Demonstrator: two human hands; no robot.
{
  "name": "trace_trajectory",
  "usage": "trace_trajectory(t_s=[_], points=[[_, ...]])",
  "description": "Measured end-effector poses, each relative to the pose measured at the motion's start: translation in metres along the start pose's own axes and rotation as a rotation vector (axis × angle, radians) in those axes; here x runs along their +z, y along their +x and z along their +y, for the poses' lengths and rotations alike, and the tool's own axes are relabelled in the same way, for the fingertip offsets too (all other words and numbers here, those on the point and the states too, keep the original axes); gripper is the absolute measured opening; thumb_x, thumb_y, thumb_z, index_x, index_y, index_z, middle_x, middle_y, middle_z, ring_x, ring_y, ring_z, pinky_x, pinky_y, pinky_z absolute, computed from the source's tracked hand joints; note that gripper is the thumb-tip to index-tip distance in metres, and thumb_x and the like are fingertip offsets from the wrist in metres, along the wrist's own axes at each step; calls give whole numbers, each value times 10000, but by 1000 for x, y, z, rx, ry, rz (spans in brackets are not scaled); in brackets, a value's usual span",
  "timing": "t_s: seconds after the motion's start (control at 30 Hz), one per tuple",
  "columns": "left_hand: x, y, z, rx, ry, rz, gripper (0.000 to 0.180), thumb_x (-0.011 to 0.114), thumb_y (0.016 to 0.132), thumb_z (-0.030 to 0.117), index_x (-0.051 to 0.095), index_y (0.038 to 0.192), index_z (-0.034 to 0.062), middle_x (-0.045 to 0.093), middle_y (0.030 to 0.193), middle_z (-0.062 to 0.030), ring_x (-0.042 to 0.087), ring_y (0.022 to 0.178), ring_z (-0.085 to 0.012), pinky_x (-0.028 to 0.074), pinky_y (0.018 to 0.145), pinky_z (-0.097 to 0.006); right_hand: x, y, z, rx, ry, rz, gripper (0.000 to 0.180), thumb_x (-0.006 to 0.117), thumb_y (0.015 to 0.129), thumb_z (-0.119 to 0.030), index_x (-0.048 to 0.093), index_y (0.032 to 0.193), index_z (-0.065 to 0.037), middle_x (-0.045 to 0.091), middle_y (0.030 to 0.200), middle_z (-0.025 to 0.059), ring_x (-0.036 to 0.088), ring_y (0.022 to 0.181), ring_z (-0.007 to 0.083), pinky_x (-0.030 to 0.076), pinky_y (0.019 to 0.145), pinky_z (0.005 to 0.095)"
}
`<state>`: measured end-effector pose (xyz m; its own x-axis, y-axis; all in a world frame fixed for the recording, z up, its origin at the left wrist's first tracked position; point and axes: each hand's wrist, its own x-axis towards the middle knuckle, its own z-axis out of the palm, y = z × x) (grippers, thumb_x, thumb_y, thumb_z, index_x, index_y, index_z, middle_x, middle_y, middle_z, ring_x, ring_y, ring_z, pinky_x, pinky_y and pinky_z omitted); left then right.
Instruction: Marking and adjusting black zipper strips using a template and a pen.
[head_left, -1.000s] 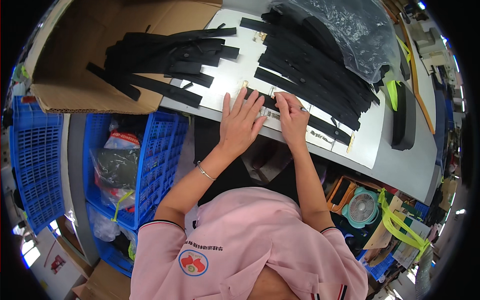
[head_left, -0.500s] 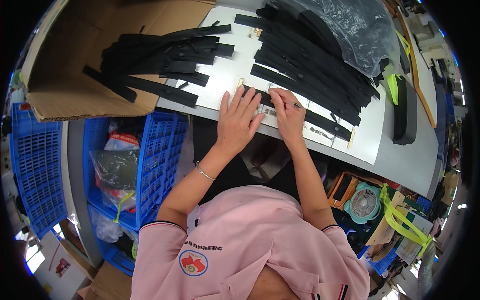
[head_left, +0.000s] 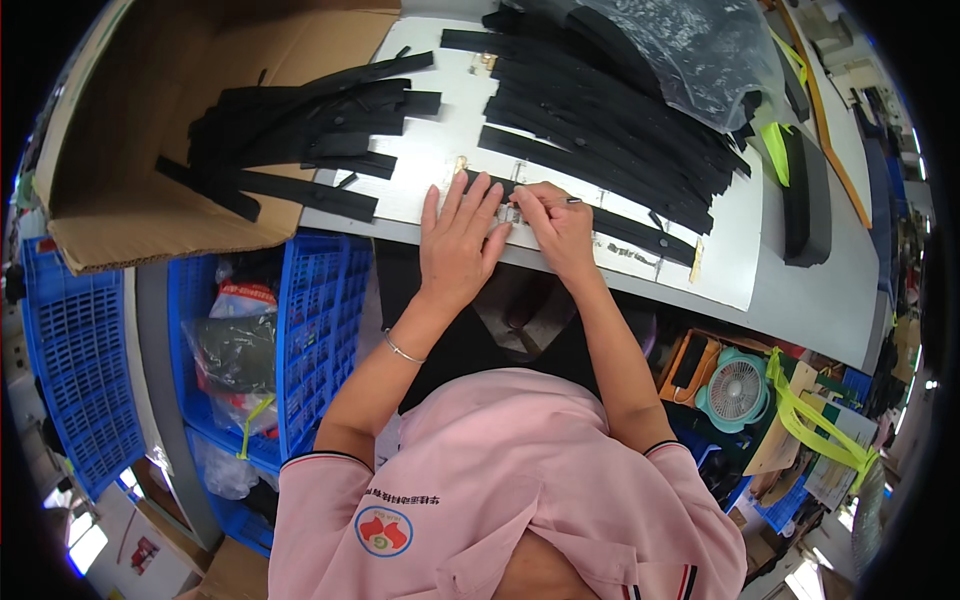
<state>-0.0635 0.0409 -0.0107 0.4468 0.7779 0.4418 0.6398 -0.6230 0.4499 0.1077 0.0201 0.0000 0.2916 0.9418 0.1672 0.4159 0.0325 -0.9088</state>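
A long black strip (head_left: pixel 640 232) with zipper-like looks lies along the near edge of a white board (head_left: pixel 428 145). My left hand (head_left: pixel 460 245) rests flat on the strip's left part, fingers stretched out and pressing it down. Just right of it, my right hand (head_left: pixel 560 235) pinches a slim pen (head_left: pixel 573 201), its tip end down at the strip near dark lines drawn on the board. The tip itself is mostly hidden by my fingers. Beyond both hands, a large pile of similar black strips (head_left: pixel 610 125) covers the board.
More black strips (head_left: pixel 290 125) spill from an open cardboard box (head_left: pixel 190 235) at left. Plastic sheeting (head_left: pixel 680 55) lies at the back. A black block (head_left: pixel 805 215) sits on the right. Below the table are blue crates (head_left: pixel 325 340) and a small teal fan (head_left: pixel 735 390).
My right hand has drawn the pen slightly nearer to me across the strip. My left hand stays flat on it. The whole view has shifted a little.
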Motion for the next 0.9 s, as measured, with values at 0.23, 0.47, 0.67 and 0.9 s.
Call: trace_trajectory(t_s=[0.23,0.47,0.67,0.9], points=[[0,-2,-2,6,40,-21,468,746,936,227,667,1373,77,630,1452,-111,512,1429,-326,262,1236,-516,-30,-11,-13,127,164,71,208,651,1019,-144,780,968,11,770,842,53,668,695,96,522,658,240],[0,-2,-3,11,34,-46,469,707,974,211,643,1422,91,599,1503,-96,461,1477,-319,232,1251,-513,-78,-22,25,2,-120,330,210,658,1019,-142,764,949,26,742,798,69,620,640,92,488,618,253],[-4,0,7,-11,44,-90,487,705,974,212,626,1437,82,564,1535,-109,412,1507,-338,205,1255,-549,-77,-21,32,46,-87,326,210,671,1015,-154,754,949,27,708,756,57,606,627,97,475,610,254],[25,11,65,115,-221,-122,519,727,952,241,614,1425,59,563,1510,-119,463,1440,-339,228,1230,-604,-75,-21,32,36,-82,321,187,675,1007,-137,748,942,23,725,784,76,639,640,122,493,622,268]])
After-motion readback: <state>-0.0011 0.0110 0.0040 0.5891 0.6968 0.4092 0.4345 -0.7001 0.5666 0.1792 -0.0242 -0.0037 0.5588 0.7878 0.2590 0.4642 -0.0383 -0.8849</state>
